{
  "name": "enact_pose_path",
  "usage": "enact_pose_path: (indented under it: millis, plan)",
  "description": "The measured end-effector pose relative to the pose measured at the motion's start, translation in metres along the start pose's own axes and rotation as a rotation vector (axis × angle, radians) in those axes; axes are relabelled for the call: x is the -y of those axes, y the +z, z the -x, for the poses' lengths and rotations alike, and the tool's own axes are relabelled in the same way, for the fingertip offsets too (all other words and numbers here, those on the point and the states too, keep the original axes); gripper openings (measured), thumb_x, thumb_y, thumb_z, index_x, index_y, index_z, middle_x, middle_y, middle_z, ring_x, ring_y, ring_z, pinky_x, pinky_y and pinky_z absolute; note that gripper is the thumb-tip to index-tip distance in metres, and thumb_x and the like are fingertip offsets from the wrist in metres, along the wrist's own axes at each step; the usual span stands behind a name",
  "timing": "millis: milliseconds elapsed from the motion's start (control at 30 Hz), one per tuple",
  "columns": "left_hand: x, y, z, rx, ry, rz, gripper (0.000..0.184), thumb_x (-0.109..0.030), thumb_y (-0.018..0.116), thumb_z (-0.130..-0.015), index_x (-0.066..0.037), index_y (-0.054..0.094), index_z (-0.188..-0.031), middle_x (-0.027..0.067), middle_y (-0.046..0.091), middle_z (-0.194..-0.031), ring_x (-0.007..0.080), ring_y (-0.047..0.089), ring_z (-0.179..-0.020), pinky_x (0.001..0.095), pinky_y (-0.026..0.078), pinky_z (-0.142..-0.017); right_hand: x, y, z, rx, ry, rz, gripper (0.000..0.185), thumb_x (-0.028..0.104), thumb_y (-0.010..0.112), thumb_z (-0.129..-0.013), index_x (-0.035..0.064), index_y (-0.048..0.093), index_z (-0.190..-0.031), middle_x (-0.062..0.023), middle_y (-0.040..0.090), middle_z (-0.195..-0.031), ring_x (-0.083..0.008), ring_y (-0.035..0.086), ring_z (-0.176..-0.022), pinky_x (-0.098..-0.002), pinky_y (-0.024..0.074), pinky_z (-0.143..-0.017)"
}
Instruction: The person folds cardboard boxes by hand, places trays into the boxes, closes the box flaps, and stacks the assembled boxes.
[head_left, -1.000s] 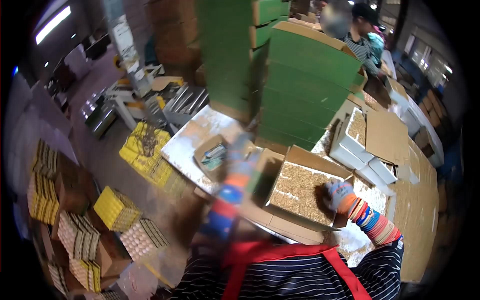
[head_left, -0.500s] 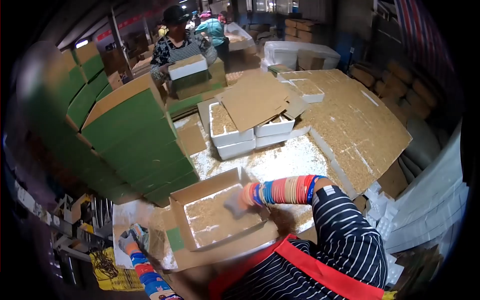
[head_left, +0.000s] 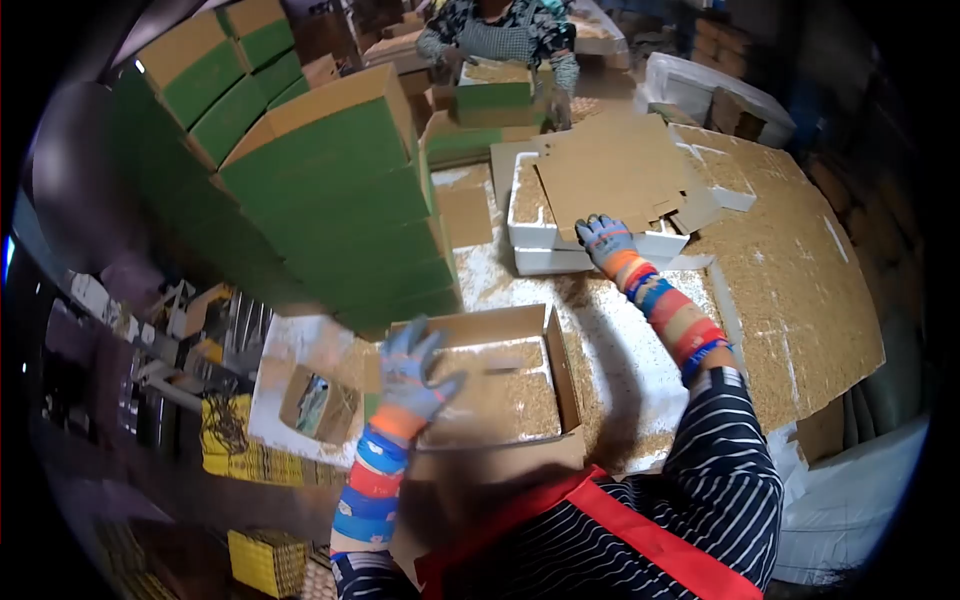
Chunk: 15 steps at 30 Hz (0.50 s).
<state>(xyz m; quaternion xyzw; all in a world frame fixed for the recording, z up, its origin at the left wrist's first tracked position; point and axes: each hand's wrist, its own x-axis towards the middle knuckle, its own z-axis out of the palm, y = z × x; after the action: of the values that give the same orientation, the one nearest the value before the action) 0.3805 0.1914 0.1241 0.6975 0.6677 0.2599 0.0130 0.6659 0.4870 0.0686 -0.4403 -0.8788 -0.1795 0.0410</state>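
My left hand (head_left: 412,378), in a grey glove and blurred by motion, is over the left side of an open cardboard box (head_left: 572,385) with its fingers spread and nothing in them. Inside the box is a white foam tray (head_left: 548,385) filled with brown sawdust-like material. Farther forward, my right hand (head_left: 606,240), gloved too, grips the near edge of a flat cardboard sheet (head_left: 610,175). That sheet lies on several stacked white foam trays (head_left: 548,262). The underside of my right hand is hidden.
Tall stacked green-and-brown cartons (head_left: 325,200) stand at the left. A small box (head_left: 320,402) with bits inside sits at the table's left end. Sawdust-covered trays (head_left: 800,290) spread across the right. Across the table, a person (head_left: 500,40) is behind a green carton (head_left: 495,100).
My right hand has moved from the boxed tray forward to the cardboard sheet. My left hand has left the small box at the left and come over the open box. The view has shifted.
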Motion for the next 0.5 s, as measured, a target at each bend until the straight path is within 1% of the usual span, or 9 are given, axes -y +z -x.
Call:
enact_pose_path:
  millis: [33,67,167,200,233,300,367,400,500]
  plan:
    - [0.01,-0.001,0.002,-0.109,0.019,-0.031,0.066,-0.034,0.071,-0.066,-0.012,0.048,-0.123,0.0164,0.039,-0.131,0.0349,0.038,-0.116,0.045,0.03,-0.099,0.002,-0.015,0.011,0.001,-0.074,-0.04,0.031,0.017,0.046,-0.081,0.0114,0.053,-0.11,-0.0109,0.059,-0.105,-0.0262,0.056,-0.096,-0.0375,0.0446,-0.077]
    - [0.016,-0.011,0.006,-0.16,-0.055,-0.013,0.061,-0.028,0.067,-0.072,-0.008,0.045,-0.125,0.017,0.038,-0.132,0.0319,0.037,-0.121,0.0418,0.03,-0.1,0.003,-0.033,0.03,-0.319,-0.178,-0.154,0.029,0.014,0.048,-0.079,0.01,0.054,-0.107,-0.0095,0.061,-0.095,-0.0253,0.059,-0.088,-0.0365,0.0463,-0.073]
    - [0.071,0.014,0.036,-0.298,-0.364,0.841,0.051,-0.021,0.056,-0.083,-0.001,0.041,-0.127,0.0151,0.039,-0.132,0.0279,0.035,-0.123,0.0375,0.03,-0.1,0.034,-0.101,0.088,-0.77,-0.122,-0.478,0.034,-0.003,0.054,-0.072,0.0048,0.057,-0.105,-0.014,0.062,-0.083,-0.0289,0.061,-0.074,-0.0349,0.0488,-0.063]
    - [0.086,0.016,0.048,-0.367,-0.124,0.411,0.046,-0.021,0.048,-0.088,-0.002,0.039,-0.129,0.0157,0.039,-0.132,0.0285,0.037,-0.122,0.0379,0.03,-0.101,0.05,-0.13,0.104,-0.777,-0.188,-0.59,0.036,-0.006,0.054,-0.069,0.0041,0.058,-0.103,-0.0133,0.062,-0.081,-0.0284,0.061,-0.074,-0.033,0.0494,-0.062]
    - [0.1,0.02,0.059,-0.416,0.111,-0.024,0.042,-0.02,0.041,-0.092,-0.002,0.038,-0.13,0.0163,0.039,-0.132,0.0291,0.039,-0.121,0.0382,0.03,-0.101,0.067,-0.157,0.123,-0.588,-0.338,-0.708,0.031,0.0,0.055,-0.069,0.0031,0.059,-0.099,-0.0147,0.062,-0.089,-0.0281,0.061,-0.078,-0.0326,0.0503,-0.063]
    - [0.045,-0.001,0.049,-0.765,-0.259,0.53,0.045,-0.024,0.035,-0.092,0.004,0.039,-0.127,0.0181,0.041,-0.13,0.0289,0.039,-0.119,0.0374,0.028,-0.101,0.094,-0.146,0.144,-0.37,-0.826,-0.609,0.028,0.018,0.049,-0.074,0.0079,0.058,-0.099,-0.0132,0.057,-0.098,-0.026,0.058,-0.088,-0.0364,0.0485,-0.071]
    - [0.003,-0.024,0.038,-0.948,-0.072,0.41,0.046,-0.027,0.033,-0.093,0.005,0.041,-0.125,0.0189,0.043,-0.128,0.0308,0.041,-0.117,0.0402,0.029,-0.101,0.12,-0.141,0.145,-0.066,-0.911,-0.391,0.018,0.017,0.051,-0.073,0.012,0.059,-0.088,-0.008,0.057,-0.095,-0.0238,0.057,-0.085,-0.0346,0.0453,-0.072]
    - [0.001,-0.027,0.038,-0.897,0.069,0.324,0.049,-0.032,0.041,-0.089,0.003,0.043,-0.123,0.0194,0.044,-0.125,0.0323,0.041,-0.117,0.0416,0.032,-0.099,0.124,-0.134,0.138,-0.088,-0.951,-0.476,0.015,0.017,0.052,-0.072,0.0126,0.058,-0.085,-0.0068,0.058,-0.096,-0.0228,0.056,-0.086,-0.0337,0.0439,-0.073]
    - [-0.019,-0.04,0.017,-0.064,0.308,0.229,0.056,-0.04,0.057,-0.076,-0.011,0.049,-0.122,0.0204,0.042,-0.127,0.0359,0.037,-0.12,0.0468,0.029,-0.099,0.142,-0.099,0.117,0.098,-1.054,-0.428,0.016,0.018,0.058,-0.067,0.0136,0.059,-0.083,-0.0041,0.059,-0.095,-0.0211,0.057,-0.085,-0.0323,0.0405,-0.077]
